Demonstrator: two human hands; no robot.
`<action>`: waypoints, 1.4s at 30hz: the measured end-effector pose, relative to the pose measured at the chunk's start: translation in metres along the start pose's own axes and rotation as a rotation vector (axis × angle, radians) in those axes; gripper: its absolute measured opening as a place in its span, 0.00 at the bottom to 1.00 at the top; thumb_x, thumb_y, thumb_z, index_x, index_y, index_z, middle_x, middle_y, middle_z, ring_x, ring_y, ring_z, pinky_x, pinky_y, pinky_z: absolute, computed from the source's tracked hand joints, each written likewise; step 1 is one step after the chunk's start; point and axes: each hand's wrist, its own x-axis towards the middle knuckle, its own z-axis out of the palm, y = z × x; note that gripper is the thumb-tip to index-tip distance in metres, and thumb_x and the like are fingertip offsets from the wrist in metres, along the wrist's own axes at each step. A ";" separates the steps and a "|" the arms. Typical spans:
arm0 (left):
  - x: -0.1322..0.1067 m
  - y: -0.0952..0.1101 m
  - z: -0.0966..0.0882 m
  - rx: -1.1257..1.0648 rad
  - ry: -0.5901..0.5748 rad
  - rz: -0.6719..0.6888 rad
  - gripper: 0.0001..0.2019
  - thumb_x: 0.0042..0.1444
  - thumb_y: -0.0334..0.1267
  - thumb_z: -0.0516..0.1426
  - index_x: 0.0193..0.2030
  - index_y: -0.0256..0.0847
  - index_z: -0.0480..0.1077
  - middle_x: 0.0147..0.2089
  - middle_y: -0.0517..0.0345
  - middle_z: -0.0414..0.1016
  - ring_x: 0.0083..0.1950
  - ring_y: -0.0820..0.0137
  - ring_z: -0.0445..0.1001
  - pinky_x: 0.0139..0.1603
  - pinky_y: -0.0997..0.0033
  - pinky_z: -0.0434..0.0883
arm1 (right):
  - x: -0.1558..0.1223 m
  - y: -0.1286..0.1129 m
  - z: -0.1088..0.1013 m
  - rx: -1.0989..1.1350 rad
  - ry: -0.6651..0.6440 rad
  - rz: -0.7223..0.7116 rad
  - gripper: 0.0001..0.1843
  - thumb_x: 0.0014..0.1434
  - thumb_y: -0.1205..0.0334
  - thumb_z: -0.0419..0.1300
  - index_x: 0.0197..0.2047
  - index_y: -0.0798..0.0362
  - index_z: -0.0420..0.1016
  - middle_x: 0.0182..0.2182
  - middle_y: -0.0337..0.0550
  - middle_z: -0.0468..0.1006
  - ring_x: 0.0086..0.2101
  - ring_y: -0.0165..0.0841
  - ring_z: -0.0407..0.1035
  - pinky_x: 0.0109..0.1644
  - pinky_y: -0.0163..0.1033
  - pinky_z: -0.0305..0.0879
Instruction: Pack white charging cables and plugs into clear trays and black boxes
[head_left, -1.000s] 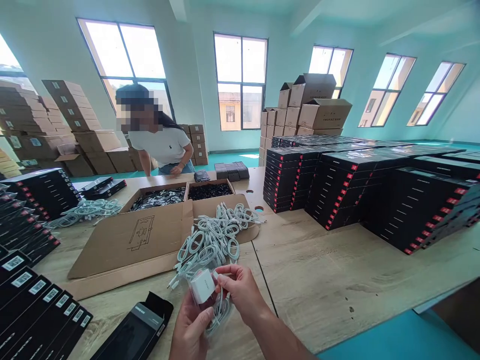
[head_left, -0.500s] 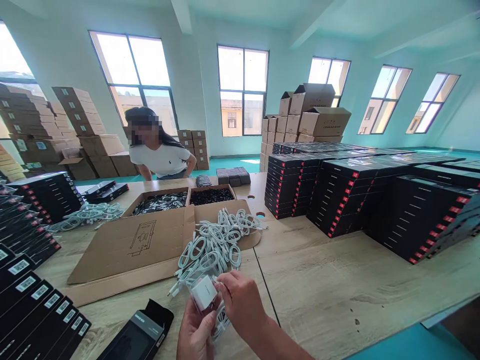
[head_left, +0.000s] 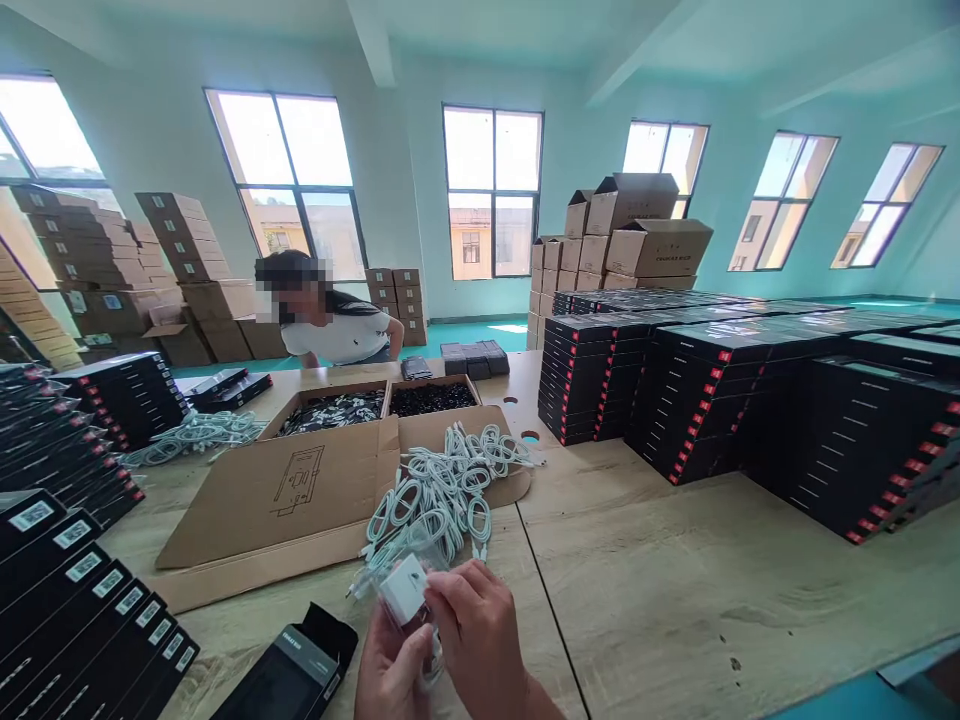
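Two hands meet over one clear-bagged white charging adapter [head_left: 405, 588], just in front of the heaped white cables [head_left: 442, 495] — the left hand [head_left: 391, 662] is closed around it, presumably to steady it, while the right hand [head_left: 480, 628] bunches its fingers at the adapter's edge, whether gripping anything I cannot tell. Rightward, the counter [head_left: 645, 610] offers elbow room before the stacked black boxes [head_left: 682, 410] — leftward, an open black box [head_left: 274, 672] sits near.
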 end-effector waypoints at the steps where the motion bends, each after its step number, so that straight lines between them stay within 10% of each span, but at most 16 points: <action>1: -0.001 0.003 0.001 0.011 -0.001 -0.004 0.29 0.38 0.37 0.74 0.52 0.47 0.78 0.50 0.54 0.84 0.57 0.54 0.79 0.53 0.67 0.76 | 0.003 0.001 -0.002 0.001 -0.012 0.033 0.11 0.68 0.68 0.55 0.41 0.50 0.80 0.31 0.43 0.82 0.32 0.35 0.74 0.38 0.36 0.64; 8: -0.004 0.000 0.001 -0.008 -0.029 0.004 0.29 0.39 0.36 0.73 0.53 0.46 0.78 0.53 0.51 0.84 0.57 0.52 0.79 0.54 0.64 0.76 | 0.015 0.009 -0.008 -0.031 -0.195 0.211 0.15 0.65 0.70 0.55 0.49 0.53 0.81 0.37 0.47 0.84 0.37 0.38 0.78 0.41 0.37 0.67; 18: -0.013 -0.001 0.003 0.002 0.012 0.005 0.27 0.39 0.37 0.72 0.51 0.47 0.80 0.49 0.52 0.85 0.54 0.53 0.80 0.49 0.65 0.76 | 0.021 0.006 -0.017 -0.398 -0.457 0.018 0.11 0.65 0.70 0.57 0.34 0.52 0.78 0.27 0.44 0.79 0.28 0.34 0.73 0.31 0.37 0.53; 30: -0.019 0.010 -0.013 0.057 -0.009 -0.219 0.30 0.33 0.36 0.73 0.49 0.44 0.79 0.47 0.51 0.85 0.50 0.49 0.81 0.43 0.62 0.77 | 0.027 0.000 -0.024 -0.527 -0.855 -0.154 0.12 0.49 0.73 0.64 0.40 0.60 0.81 0.33 0.55 0.84 0.33 0.43 0.78 0.30 0.39 0.62; 34: -0.021 0.006 -0.019 -0.012 0.052 -0.336 0.31 0.34 0.33 0.72 0.51 0.45 0.78 0.47 0.51 0.86 0.52 0.47 0.82 0.49 0.57 0.78 | 0.017 0.000 -0.032 -0.477 -0.847 -0.111 0.27 0.55 0.69 0.61 0.59 0.64 0.76 0.35 0.55 0.86 0.31 0.42 0.80 0.29 0.38 0.63; 42: -0.022 0.011 -0.032 -0.124 -0.064 -0.345 0.29 0.37 0.35 0.73 0.51 0.50 0.81 0.54 0.50 0.84 0.59 0.41 0.78 0.55 0.51 0.78 | 0.012 -0.005 -0.066 -0.211 -0.712 0.068 0.33 0.58 0.61 0.64 0.67 0.43 0.71 0.37 0.44 0.88 0.31 0.39 0.81 0.34 0.35 0.67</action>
